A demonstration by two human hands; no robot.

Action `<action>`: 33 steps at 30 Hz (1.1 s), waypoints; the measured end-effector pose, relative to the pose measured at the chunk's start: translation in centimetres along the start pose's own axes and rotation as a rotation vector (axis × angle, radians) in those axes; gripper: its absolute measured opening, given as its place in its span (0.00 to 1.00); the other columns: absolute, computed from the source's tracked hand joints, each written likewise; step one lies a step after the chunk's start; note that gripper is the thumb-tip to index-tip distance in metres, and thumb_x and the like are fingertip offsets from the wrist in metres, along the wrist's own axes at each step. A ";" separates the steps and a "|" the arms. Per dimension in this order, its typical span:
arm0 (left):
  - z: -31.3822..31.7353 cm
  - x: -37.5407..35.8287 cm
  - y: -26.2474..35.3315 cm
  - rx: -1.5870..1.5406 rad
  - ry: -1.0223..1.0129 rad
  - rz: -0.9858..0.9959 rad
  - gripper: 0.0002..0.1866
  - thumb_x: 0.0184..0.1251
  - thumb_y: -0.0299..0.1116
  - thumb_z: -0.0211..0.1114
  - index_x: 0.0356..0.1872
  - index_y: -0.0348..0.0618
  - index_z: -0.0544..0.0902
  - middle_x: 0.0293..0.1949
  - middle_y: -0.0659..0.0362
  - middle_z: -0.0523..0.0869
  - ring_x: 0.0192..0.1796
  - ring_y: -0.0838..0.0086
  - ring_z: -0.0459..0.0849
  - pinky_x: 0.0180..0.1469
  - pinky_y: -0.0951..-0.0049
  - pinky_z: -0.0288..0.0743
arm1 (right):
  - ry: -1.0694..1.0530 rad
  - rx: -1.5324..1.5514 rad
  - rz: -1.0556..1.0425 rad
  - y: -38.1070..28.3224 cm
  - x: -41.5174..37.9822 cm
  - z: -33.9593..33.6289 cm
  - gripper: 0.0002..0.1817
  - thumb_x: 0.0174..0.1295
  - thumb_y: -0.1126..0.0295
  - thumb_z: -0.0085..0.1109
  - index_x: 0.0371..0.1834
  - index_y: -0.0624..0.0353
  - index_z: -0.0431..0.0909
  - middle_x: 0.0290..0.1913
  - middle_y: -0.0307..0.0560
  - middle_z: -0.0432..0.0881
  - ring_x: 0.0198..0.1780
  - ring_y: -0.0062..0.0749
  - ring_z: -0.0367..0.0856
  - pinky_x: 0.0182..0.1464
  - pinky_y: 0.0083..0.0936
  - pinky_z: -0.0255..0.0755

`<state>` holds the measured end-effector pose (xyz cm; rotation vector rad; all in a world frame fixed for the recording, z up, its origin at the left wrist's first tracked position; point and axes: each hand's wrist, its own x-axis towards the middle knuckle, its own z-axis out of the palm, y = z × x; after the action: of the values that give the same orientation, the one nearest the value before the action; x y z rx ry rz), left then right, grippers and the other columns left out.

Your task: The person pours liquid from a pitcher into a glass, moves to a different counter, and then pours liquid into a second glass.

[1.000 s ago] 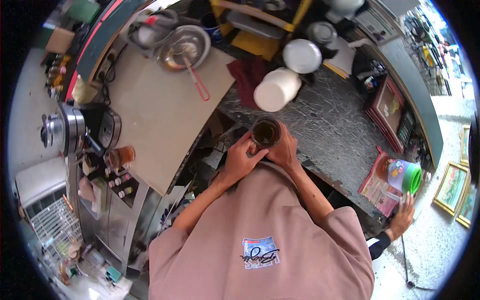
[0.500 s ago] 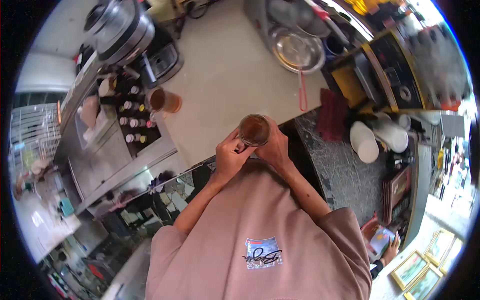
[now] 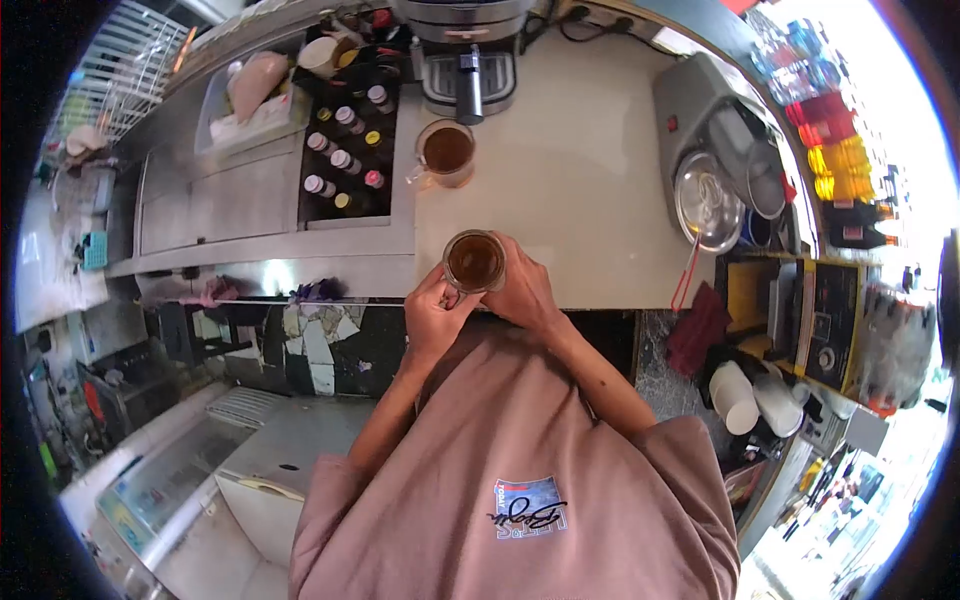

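Note:
A clear glass mug (image 3: 474,262) of brown drink is held upright near the front edge of the counter, close to my body. My left hand (image 3: 436,312) has its fingers closed at the mug's left side, where the handle seems to be. My right hand (image 3: 522,288) wraps round the right side of the same mug. Just beyond it on the counter stands a second glass mug (image 3: 446,155), also with brown drink, its handle pointing left.
A coffee machine (image 3: 468,75) stands at the counter's back. Several bottles (image 3: 345,160) fill a recess on the left, beside a clear tub (image 3: 255,105). To the right are a steel bowl (image 3: 708,200), a strainer with a red handle (image 3: 687,272), a dark red cloth (image 3: 700,330) and white cups (image 3: 735,398).
My body has turned left, so the coffee machine and second mug now lie nearly straight ahead. Both hands still hold the mug. Another person's hand at lower right has gone out of view.

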<state>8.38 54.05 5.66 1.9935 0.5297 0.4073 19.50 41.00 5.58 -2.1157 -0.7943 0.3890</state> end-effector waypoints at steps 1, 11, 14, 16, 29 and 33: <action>-0.4 0.0 0.1 -0.007 0.016 -0.024 0.23 0.54 0.32 0.81 0.18 0.32 0.73 0.39 0.51 0.89 0.20 0.74 0.72 0.23 0.69 0.66 | -0.004 0.002 -0.027 -0.1 0.3 0.5 0.43 0.50 0.59 0.79 0.68 0.56 0.67 0.62 0.52 0.80 0.57 0.54 0.83 0.55 0.44 0.80; -2.6 0.0 -0.9 0.017 0.076 -0.056 0.17 0.54 0.35 0.81 0.34 0.30 0.85 0.38 0.51 0.90 0.19 0.78 0.70 0.24 0.72 0.67 | -0.091 0.016 -0.081 -1.1 2.2 2.6 0.43 0.49 0.58 0.79 0.67 0.57 0.66 0.62 0.57 0.80 0.57 0.60 0.83 0.53 0.49 0.81; -2.8 0.2 -1.4 0.010 0.065 -0.049 0.19 0.54 0.36 0.81 0.40 0.31 0.87 0.43 0.50 0.91 0.20 0.78 0.70 0.24 0.73 0.68 | -0.075 0.032 -0.107 -1.2 2.3 2.6 0.42 0.50 0.58 0.79 0.67 0.58 0.67 0.61 0.57 0.80 0.57 0.59 0.83 0.53 0.49 0.81; -3.3 0.6 -1.4 0.024 0.031 -0.010 0.19 0.54 0.36 0.81 0.38 0.31 0.86 0.46 0.50 0.91 0.20 0.78 0.70 0.25 0.73 0.68 | -0.062 0.006 -0.144 -1.0 2.5 2.5 0.42 0.50 0.58 0.79 0.66 0.59 0.67 0.61 0.57 0.80 0.58 0.58 0.82 0.56 0.47 0.79; -7.9 5.5 -4.9 -0.761 -0.418 -0.307 0.20 0.67 0.38 0.71 0.54 0.36 0.82 0.54 0.53 0.85 0.54 0.72 0.84 0.56 0.70 0.78 | -0.071 0.078 -0.161 2.0 2.5 2.8 0.38 0.47 0.63 0.82 0.63 0.59 0.75 0.59 0.53 0.82 0.61 0.51 0.80 0.63 0.41 0.74; -5.4 9.4 -3.6 -0.347 -0.135 -0.297 0.25 0.63 0.41 0.76 0.54 0.35 0.78 0.61 0.49 0.83 0.58 0.71 0.83 0.57 0.65 0.80 | -0.051 0.086 -0.172 2.2 2.5 2.7 0.38 0.47 0.65 0.81 0.63 0.59 0.75 0.59 0.53 0.82 0.61 0.51 0.80 0.63 0.41 0.74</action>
<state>12.98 64.46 5.44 1.5680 0.6131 0.1647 20.89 43.26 2.23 -1.9479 -0.9638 0.3791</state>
